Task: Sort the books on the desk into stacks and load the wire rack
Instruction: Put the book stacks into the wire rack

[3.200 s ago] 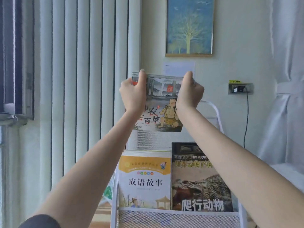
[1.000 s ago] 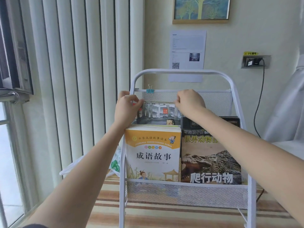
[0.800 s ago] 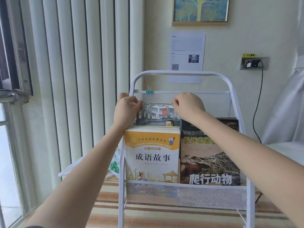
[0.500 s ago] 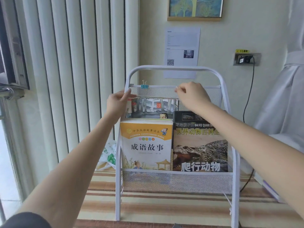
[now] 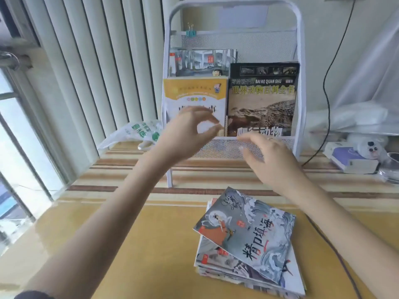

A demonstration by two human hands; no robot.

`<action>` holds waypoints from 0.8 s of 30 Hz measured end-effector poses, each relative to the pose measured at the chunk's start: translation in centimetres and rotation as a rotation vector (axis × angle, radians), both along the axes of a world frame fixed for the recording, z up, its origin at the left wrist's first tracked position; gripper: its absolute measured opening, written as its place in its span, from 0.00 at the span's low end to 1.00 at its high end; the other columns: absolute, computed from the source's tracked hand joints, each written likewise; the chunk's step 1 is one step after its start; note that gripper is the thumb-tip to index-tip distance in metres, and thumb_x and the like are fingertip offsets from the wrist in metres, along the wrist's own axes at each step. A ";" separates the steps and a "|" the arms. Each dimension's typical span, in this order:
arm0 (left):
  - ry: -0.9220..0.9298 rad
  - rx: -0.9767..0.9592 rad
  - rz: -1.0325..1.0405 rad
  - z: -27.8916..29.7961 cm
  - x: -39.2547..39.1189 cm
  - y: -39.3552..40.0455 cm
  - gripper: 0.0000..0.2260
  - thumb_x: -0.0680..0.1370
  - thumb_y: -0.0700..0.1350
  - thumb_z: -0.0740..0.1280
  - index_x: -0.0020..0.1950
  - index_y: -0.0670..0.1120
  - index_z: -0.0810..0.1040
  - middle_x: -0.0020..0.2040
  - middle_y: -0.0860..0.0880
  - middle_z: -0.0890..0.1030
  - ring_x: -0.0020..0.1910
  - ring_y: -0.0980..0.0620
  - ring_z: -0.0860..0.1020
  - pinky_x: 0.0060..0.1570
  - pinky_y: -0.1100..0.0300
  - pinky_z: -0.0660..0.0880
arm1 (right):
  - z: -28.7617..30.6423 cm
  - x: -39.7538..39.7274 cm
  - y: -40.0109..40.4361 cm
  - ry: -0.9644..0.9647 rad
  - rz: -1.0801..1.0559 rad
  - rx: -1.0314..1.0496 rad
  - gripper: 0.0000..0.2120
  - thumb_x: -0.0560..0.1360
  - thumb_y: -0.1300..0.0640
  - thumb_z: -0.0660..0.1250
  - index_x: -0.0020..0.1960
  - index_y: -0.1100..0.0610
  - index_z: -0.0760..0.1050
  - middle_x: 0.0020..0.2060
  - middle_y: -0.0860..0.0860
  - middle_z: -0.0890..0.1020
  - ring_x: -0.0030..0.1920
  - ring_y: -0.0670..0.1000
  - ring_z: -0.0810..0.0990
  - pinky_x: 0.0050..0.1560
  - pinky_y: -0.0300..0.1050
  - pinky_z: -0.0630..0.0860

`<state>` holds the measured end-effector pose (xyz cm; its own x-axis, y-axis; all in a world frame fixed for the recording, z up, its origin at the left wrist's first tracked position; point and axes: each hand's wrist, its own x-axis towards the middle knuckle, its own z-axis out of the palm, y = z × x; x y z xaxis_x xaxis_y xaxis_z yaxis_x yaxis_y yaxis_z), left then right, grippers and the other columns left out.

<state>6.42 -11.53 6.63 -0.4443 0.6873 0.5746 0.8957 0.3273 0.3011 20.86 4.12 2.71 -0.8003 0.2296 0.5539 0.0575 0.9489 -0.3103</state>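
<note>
The white wire rack (image 5: 301, 83) stands at the back of the desk. Its rear tier holds grey picture books (image 5: 200, 62). The front tier holds a yellow-and-white book (image 5: 194, 91) on the left and a dark reptile book (image 5: 262, 98) on the right. A stack of thin picture books (image 5: 248, 240) lies on the desk below, its grey wave-cover book on top and askew. My left hand (image 5: 190, 132) hovers before the yellow book, fingers loosely curled, holding nothing. My right hand (image 5: 269, 156) hangs in front of the rack's mesh, fingers spread, empty.
A plastic bag (image 5: 138, 132) lies left of the rack by the vertical blinds (image 5: 97, 61). At the right edge sit a purple-and-white box (image 5: 349, 158) and a small plush toy (image 5: 367, 143). A black cable (image 5: 328, 93) drops from the wall to the desk.
Both hands let go of the grey book now standing in the rear tier and dropped toward the desk. My view tilted down, bringing the stack of books into sight.
</note>
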 end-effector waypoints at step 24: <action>-0.591 -0.145 -0.158 -17.5 10.7 -7.2 0.50 0.57 0.66 0.77 0.72 0.71 0.51 0.73 0.68 0.61 0.70 0.68 0.64 0.66 0.66 0.66 | -10.2 1.5 4.4 -0.525 0.147 -0.447 0.18 0.74 0.53 0.70 0.62 0.42 0.74 0.62 0.40 0.76 0.62 0.43 0.72 0.63 0.44 0.69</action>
